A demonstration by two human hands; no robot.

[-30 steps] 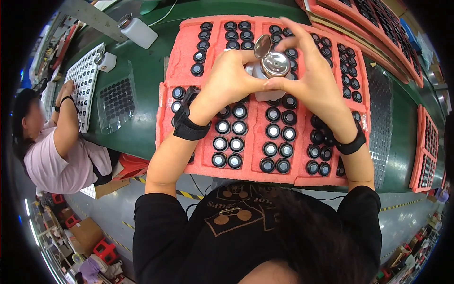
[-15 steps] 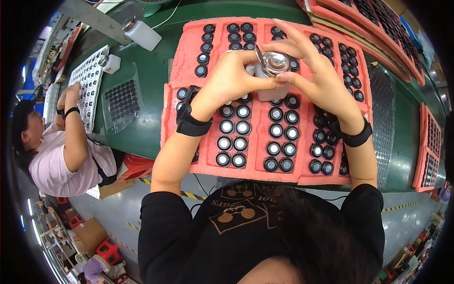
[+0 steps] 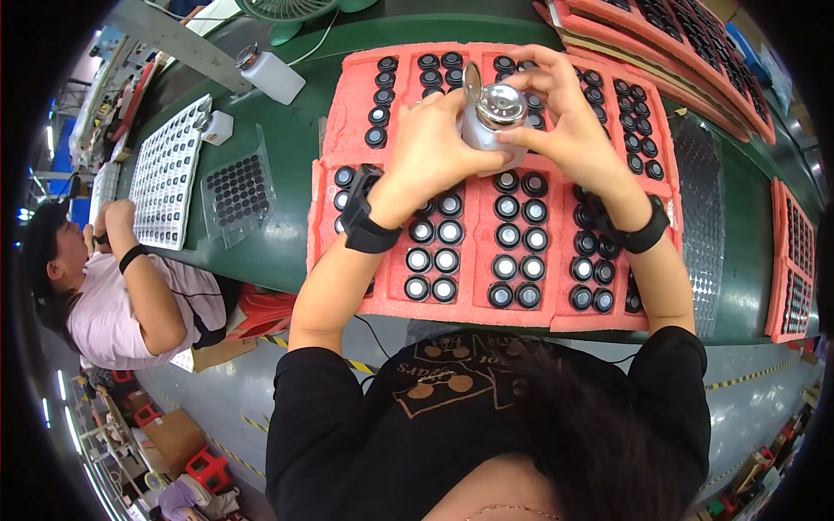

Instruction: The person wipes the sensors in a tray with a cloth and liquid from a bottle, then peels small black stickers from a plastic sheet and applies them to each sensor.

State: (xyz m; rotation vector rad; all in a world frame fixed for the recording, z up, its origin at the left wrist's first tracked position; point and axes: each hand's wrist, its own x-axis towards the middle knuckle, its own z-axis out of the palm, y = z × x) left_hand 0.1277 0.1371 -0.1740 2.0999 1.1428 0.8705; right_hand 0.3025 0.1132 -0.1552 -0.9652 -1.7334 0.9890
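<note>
White bottle [image 3: 477, 132], flip lid [image 3: 473, 83] raised, above pink tray [image 3: 354, 97]; left hand [image 3: 437, 143] clasping body, right hand [image 3: 575, 130] pinching metal top [image 3: 504, 102].

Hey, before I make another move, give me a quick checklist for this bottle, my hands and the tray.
1. Bottle secure: ok, the left hand is wrapped around its side.
2. Lid clear of the metal top: ok, it stands raised.
3. Right hand firmly gripping: cannot tell; its thumb is at the metal top's collar, fingers curled behind.
4. Bottle's base clear of the black round parts: cannot tell from this angle.
5. Parts seated in the pink foam tray: ok for those in plain sight, in rows; some are hidden under the hands and arms.
6. Liquid inside the bottle: cannot tell.
</note>
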